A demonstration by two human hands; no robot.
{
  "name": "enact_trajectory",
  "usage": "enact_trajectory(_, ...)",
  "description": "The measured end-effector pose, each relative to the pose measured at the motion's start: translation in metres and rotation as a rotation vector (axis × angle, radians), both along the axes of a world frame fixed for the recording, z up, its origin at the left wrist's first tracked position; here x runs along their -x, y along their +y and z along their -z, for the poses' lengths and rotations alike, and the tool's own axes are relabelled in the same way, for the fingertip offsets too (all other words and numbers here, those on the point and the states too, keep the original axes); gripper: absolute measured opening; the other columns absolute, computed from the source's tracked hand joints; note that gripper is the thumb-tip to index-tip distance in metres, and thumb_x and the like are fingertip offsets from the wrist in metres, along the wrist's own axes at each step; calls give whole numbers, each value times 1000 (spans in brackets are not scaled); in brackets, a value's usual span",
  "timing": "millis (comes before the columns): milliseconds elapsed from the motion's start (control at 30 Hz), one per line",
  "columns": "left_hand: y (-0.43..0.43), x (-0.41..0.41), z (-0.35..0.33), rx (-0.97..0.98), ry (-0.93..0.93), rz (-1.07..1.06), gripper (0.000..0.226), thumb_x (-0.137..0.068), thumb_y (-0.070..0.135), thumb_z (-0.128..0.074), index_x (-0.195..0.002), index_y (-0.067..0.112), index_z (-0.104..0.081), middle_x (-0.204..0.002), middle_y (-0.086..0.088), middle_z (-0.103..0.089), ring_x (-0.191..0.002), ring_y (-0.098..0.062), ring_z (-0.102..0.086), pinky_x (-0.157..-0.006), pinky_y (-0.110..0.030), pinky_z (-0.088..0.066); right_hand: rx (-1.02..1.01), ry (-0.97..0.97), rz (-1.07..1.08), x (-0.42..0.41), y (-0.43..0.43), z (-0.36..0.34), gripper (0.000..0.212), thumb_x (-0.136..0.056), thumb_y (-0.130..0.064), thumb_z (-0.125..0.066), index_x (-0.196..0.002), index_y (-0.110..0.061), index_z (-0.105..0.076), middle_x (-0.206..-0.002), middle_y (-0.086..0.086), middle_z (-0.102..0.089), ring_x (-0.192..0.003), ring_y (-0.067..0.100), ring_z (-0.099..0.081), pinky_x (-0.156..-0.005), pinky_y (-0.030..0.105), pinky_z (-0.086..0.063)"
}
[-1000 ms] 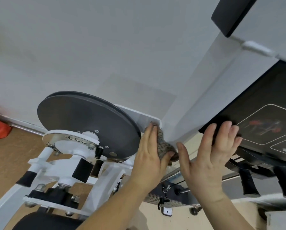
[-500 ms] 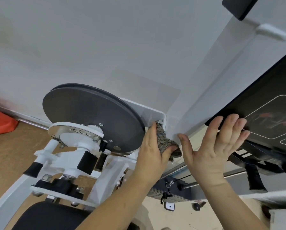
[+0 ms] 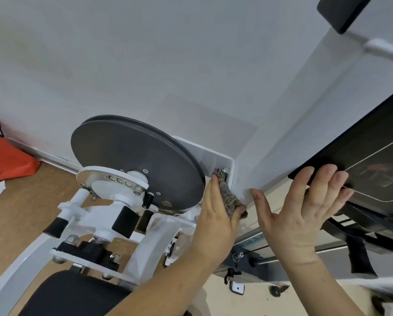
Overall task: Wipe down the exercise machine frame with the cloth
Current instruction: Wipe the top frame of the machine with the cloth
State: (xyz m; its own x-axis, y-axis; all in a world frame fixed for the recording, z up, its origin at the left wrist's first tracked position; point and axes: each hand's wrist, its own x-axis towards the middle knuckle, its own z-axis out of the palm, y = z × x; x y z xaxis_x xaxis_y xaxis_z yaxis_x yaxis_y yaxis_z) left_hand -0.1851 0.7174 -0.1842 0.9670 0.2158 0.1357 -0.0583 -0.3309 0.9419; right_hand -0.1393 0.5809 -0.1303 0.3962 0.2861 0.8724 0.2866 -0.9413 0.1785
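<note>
Two hands: left hand [image 3: 216, 215] grips the cloth [image 3: 229, 197], seemingly thumb-pinched, on the white frame bracket [image 3: 213, 156] just right of the grey pulley disc [image 3: 131, 153]; right hand [image 3: 304, 210], fingers straight, braces on the black placard [image 3: 361, 160] farther right; advise short firm strokes around the bolt [image 3: 225, 171].
</note>
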Motion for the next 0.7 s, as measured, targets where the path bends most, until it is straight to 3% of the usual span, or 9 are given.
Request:
enact_trajectory(100, 13, 4, 15, -162, 44, 44, 81, -103, 36, -53, -163, 23, 0, -170, 1, -12, -153, -16, -27, -122, -26, -29, 20, 8, -8, 1, 1, -3, 104, -95, -59, -64, -165, -9, -5, -173, 6, 12, -159, 30, 9, -127, 55, 3)
enact_trajectory(200, 28, 14, 17, -191, 111, 80, 73, -102, 16, -56, -162, 23, -15, -162, 1, -35, -143, -14, -43, -116, -22, -37, 21, 2, 2, -1, 3, -5, 102, -96, -59, -64, -164, -8, -8, -173, 8, 9, -160, 30, 6, -127, 55, 1)
enact_trajectory(267, 37, 18, 4, -157, 80, 67, 62, -102, 20, -56, -158, 26, -28, -150, 6, -49, -133, -10, -51, -110, -27, -44, -22, 14, -62, 5, 7, -12, 86, -101, -54, -59, -160, -4, -21, -169, 14, -11, -158, 30, -11, -128, 51, -14)
enact_trajectory(333, 47, 14, -19, -174, -4, 49, 59, -102, 23, -57, -156, 24, -34, -147, 9, -50, -130, -6, -49, -109, -25, -43, -105, -10, -150, 18, 16, -33, 57, -109, -43, -50, -144, 0, -37, -143, 18, -35, -136, 30, -41, -112, 42, -41)
enact_trajectory(367, 54, 8, -32, -215, -63, 46, 59, -101, 24, -57, -156, 21, -34, -148, 7, -50, -131, -9, -48, -109, -26, -43, -114, -18, -188, 22, 23, -47, 50, -110, -40, -49, -139, 0, -41, -135, 18, -38, -127, 33, -45, -108, 47, -43)
enact_trajectory(433, 65, -10, -54, -345, -208, 63, 63, -97, 23, -58, -156, 14, -35, -150, -2, -49, -135, -16, -48, -108, -31, -45, -113, -91, -237, 20, 33, -76, 42, -111, -37, -45, -134, -2, -47, -130, 18, -41, -122, 37, -45, -115, 54, -30)
enact_trajectory(533, 69, -44, -67, -568, -294, 127, 66, -96, 30, -47, -156, 8, -34, -158, -9, -42, -146, -22, -38, -121, -33, -31, -75, -143, -169, -2, 38, -101, 55, -104, -37, -57, -146, -4, -44, -147, 25, -31, -148, 42, -25, -126, 53, -4)
enact_trajectory(600, 70, -57, -66, -657, -241, 197, 65, -97, 34, -37, -157, 8, -33, -161, -8, -40, -149, -22, -33, -127, -33, -15, -27, -122, -102, -10, 34, -95, 74, -98, -41, -64, -156, -7, -33, -155, 24, -24, -158, 36, -7, -125, 59, -3)
enact_trajectory(700, 75, -64, -65, -866, -187, 294, 71, -94, 38, -27, -158, 11, -33, -163, -6, -37, -151, -21, -31, -129, -39, -7, 3, -140, -79, -14, 28, -85, 79, -98, -44, -63, -160, -9, -27, -157, 24, -23, -160, 31, -1, -125, 61, -4)
